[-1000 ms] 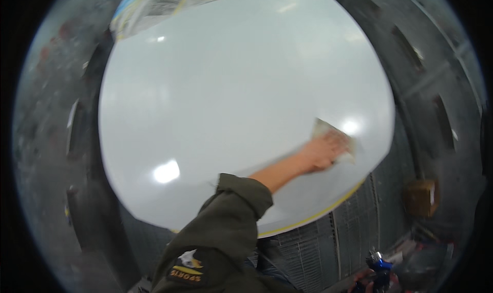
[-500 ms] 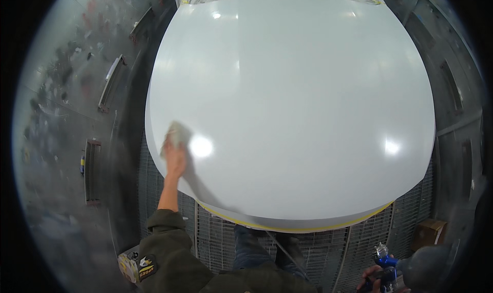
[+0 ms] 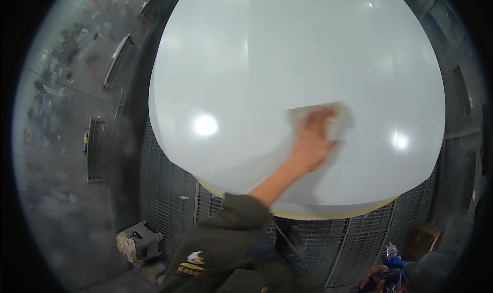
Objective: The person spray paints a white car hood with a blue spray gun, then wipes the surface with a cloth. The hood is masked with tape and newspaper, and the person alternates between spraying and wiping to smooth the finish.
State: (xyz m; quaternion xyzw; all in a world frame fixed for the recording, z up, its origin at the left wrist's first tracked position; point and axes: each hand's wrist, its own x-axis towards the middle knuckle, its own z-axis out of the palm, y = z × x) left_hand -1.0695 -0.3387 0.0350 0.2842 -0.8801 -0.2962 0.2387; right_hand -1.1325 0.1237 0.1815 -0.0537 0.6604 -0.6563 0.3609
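Note:
A large glossy white car hood (image 3: 287, 51) lies in front of me, with yellow tape along its near edge. My left hand (image 3: 311, 146) reaches across to its right half, holding a pale beige cloth (image 3: 336, 119) under the fingers against or just over the surface. Motion blurs the hand and the cloth, so firm contact is hard to judge. Low at the right, my right hand (image 3: 374, 278) is wrapped round a blue spray gun (image 3: 394, 262) with a silvery front end. A dark rounded shape (image 3: 430, 270) adjoins the gun; part of that hand is hidden.
Metal grating (image 3: 167, 190) covers the floor around the hood. A grey container (image 3: 146, 240) with a stained side stands at the lower left, and a cardboard box (image 3: 425, 240) at the lower right. Paint-marked grey walls (image 3: 67, 118) rise beside the hood.
My left hand has swept the cloth from the hood's near left side across to its right half. My right hand still grips the spray gun low at the right. The view has shifted slightly.

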